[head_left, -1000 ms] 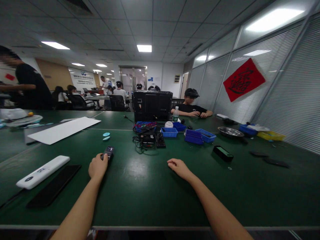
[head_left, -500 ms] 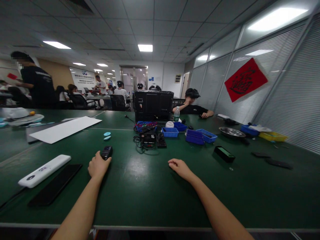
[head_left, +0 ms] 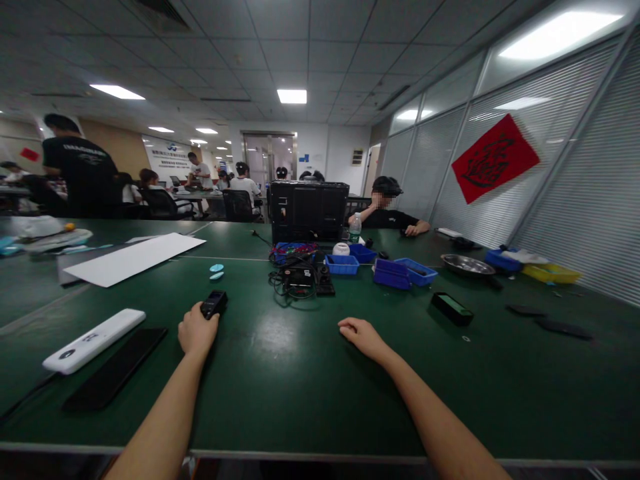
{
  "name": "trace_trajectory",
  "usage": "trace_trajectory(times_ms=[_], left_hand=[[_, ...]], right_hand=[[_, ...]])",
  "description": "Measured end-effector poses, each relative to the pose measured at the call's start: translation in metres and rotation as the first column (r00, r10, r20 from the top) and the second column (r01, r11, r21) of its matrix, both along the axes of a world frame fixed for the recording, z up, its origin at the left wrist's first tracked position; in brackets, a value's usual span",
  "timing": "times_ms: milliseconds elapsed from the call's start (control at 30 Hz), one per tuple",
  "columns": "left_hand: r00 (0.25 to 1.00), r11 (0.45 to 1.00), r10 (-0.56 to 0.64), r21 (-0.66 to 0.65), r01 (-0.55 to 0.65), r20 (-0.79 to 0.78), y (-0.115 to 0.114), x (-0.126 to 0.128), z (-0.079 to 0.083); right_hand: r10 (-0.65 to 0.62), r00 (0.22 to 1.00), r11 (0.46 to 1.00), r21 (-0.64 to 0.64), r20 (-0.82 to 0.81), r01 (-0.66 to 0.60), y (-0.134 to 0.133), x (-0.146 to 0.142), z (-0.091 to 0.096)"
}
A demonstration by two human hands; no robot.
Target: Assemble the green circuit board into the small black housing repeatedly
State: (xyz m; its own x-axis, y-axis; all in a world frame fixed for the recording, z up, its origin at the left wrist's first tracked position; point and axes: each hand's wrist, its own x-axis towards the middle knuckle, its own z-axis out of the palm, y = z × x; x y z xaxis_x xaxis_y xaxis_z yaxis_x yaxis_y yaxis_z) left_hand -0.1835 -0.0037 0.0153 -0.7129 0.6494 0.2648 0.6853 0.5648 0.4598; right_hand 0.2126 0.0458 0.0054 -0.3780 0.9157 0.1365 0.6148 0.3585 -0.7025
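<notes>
My left hand [head_left: 197,331] is closed around the lower part of a small black handheld device [head_left: 215,303] with a dark screen. The device lies on or just above the green table; which one, I cannot tell. Just beyond it are two light-blue pieces [head_left: 216,272]. My right hand [head_left: 364,338] rests on the tabletop, its fingers curled together and nothing visible in them. To the left of my left hand lie a long white bar-shaped device [head_left: 95,340] with a cable and a flat black slab [head_left: 116,369].
Black electronics with tangled cables [head_left: 297,277] sit mid-table before a large black case [head_left: 309,212]. Blue bins [head_left: 341,265], a black box with a green top [head_left: 452,308] and a metal pan [head_left: 467,265] stand rightward. White board [head_left: 137,259] lies left. A person [head_left: 393,213] sits opposite.
The view has shifted slightly, so the table's things appear a little further right. Both hands keep their poses. At the far left, the standing person in black has turned the head further away.
</notes>
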Motion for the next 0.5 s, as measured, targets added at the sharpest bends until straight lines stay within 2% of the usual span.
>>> trace_trajectory(times_ms=[167, 333, 500], left_hand=[[0.999, 0.993, 0.021, 0.118, -0.018, -0.027, -0.004, 0.006, 0.007], [0.992, 0.952, 0.046, 0.305, -0.007, -0.121, -0.012, 0.018, 0.018], [0.981, 0.928, 0.029, 0.369, 0.046, -0.194, -0.015, 0.022, 0.022]], right_hand=[[0.006, 1.0, 1.0, 0.005, 0.001, -0.006, 0.003, 0.001, -0.004], [0.005, 1.0, 1.0, 0.0, 0.005, -0.005, 0.001, 0.001, 0.0], [-0.005, 1.0, 1.0, -0.013, 0.01, 0.005, -0.002, -0.001, 0.003]])
